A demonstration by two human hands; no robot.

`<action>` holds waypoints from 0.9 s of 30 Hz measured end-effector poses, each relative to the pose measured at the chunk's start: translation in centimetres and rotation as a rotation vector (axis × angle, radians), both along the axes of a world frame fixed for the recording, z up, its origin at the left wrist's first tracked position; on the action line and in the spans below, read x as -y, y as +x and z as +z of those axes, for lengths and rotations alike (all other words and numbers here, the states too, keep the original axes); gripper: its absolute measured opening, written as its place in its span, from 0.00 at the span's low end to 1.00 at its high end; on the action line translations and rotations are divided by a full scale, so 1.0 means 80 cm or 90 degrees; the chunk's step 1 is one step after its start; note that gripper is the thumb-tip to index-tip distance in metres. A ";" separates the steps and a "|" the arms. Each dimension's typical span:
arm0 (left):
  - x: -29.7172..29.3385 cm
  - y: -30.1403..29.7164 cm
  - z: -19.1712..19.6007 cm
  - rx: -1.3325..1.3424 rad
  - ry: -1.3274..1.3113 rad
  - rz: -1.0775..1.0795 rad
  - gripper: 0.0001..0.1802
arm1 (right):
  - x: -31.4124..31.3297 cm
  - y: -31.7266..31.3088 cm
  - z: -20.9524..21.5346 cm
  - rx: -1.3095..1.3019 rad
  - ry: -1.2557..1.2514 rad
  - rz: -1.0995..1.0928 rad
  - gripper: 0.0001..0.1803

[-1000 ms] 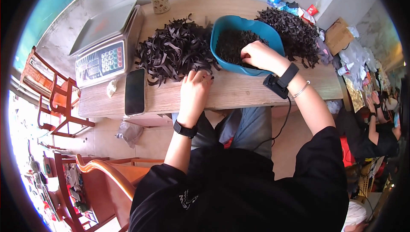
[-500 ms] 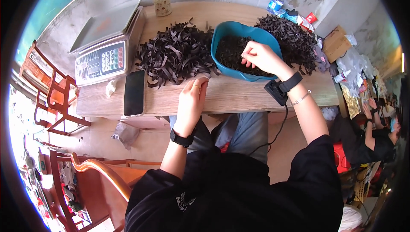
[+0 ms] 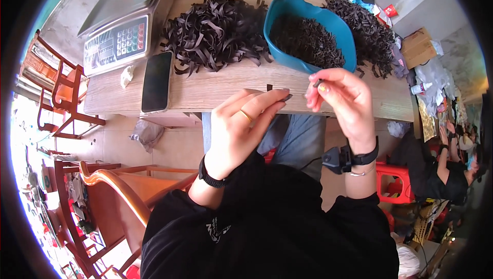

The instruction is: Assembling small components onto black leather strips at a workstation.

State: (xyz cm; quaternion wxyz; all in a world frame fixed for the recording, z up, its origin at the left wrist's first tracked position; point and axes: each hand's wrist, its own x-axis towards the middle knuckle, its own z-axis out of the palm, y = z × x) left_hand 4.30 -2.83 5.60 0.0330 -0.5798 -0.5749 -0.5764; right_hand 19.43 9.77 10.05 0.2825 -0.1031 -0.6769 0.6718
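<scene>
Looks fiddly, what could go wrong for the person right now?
The small dark piece pinched in the right hand is held in front of the table edge, so it could drop onto the lap or floor. The blue bowl sits close behind that hand and might get knocked. The phone lies near the edge and may slide off.

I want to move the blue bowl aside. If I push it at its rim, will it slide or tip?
It may tip: the blue bowl already sits tilted on the wooden table. Its fill of small dark pieces looks light and loose, so some could spill. The smooth wall probably slides easily on the wood.
</scene>
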 end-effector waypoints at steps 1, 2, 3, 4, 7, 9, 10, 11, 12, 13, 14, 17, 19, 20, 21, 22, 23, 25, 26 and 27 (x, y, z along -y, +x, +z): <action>0.003 0.002 0.003 0.000 -0.005 -0.001 0.14 | 0.007 0.001 -0.005 -0.013 -0.042 0.003 0.09; 0.007 0.004 0.008 0.022 -0.002 -0.019 0.14 | 0.014 0.002 -0.013 -0.022 -0.050 -0.017 0.09; 0.008 0.006 0.009 0.043 0.003 -0.037 0.14 | 0.018 0.003 -0.018 -0.022 -0.054 -0.019 0.09; 0.008 0.008 0.008 0.043 -0.001 -0.039 0.14 | 0.022 0.005 -0.022 -0.020 -0.052 -0.023 0.10; 0.008 0.014 0.006 0.113 0.018 -0.048 0.16 | 0.034 0.006 -0.026 -0.008 -0.053 -0.045 0.10; 0.008 0.014 0.005 0.114 -0.009 -0.031 0.17 | 0.037 0.007 -0.026 0.007 -0.059 -0.036 0.10; 0.008 0.014 0.005 0.115 -0.012 -0.033 0.17 | 0.036 0.007 -0.027 0.010 -0.054 -0.034 0.10; 0.009 0.013 0.006 0.111 -0.041 -0.031 0.16 | 0.034 0.008 -0.028 0.012 -0.056 -0.036 0.10; 0.010 0.013 0.007 0.103 -0.067 -0.027 0.15 | 0.033 0.008 -0.030 0.002 -0.059 -0.030 0.11; 0.011 0.013 0.007 0.103 -0.067 -0.028 0.15 | 0.033 0.008 -0.031 -0.008 -0.062 -0.024 0.11; 0.012 0.013 0.007 0.092 -0.060 -0.035 0.14 | 0.034 0.007 -0.030 -0.008 -0.062 -0.024 0.11; 0.013 0.012 0.009 0.073 -0.060 -0.034 0.14 | 0.040 0.006 -0.026 -0.014 -0.052 -0.054 0.12; 0.016 0.011 0.011 0.062 -0.068 -0.021 0.14 | 0.044 0.007 -0.024 0.025 -0.034 -0.080 0.10; 0.017 0.011 0.012 0.060 -0.060 -0.019 0.14 | 0.046 0.007 -0.024 0.025 -0.035 -0.078 0.10; 0.017 0.011 0.013 0.057 -0.052 -0.018 0.14 | 0.047 0.007 -0.025 0.033 -0.021 -0.086 0.09; 0.018 0.012 0.013 0.058 -0.052 -0.016 0.14 | 0.048 0.007 -0.026 0.041 -0.006 -0.095 0.08; 0.018 0.014 0.014 0.068 -0.053 -0.004 0.14 | 0.049 0.007 -0.027 0.041 -0.006 -0.092 0.08; 0.018 0.013 0.014 0.078 -0.055 0.009 0.14 | 0.050 0.006 -0.029 0.012 0.004 -0.100 0.08; 0.017 0.012 0.013 0.048 -0.036 0.002 0.13 | 0.051 0.005 -0.031 0.012 0.003 -0.099 0.08; 0.017 0.011 0.013 0.018 -0.016 -0.004 0.13 | 0.052 0.003 -0.033 -0.015 -0.017 -0.108 0.07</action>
